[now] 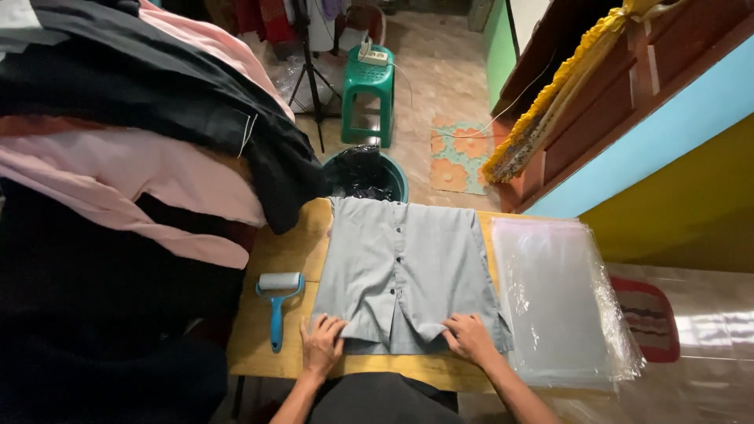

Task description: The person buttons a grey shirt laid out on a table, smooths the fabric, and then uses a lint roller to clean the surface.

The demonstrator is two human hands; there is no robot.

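Note:
A grey button-up shirt [400, 267] lies flat on a wooden table [279, 255], its button line running down the middle. My left hand [322, 343] presses flat on the shirt's near left corner. My right hand [469, 338] rests on the near right edge, fingers spread over the fabric. Neither hand grips anything.
A blue-handled lint roller [277, 302] lies left of the shirt. A stack of clear plastic bags [558, 302] sits on the right. A tall pile of pink and black clothes [133, 157] fills the left. Beyond the table stand a dark-lined bin [365, 174] and a green stool [367, 86].

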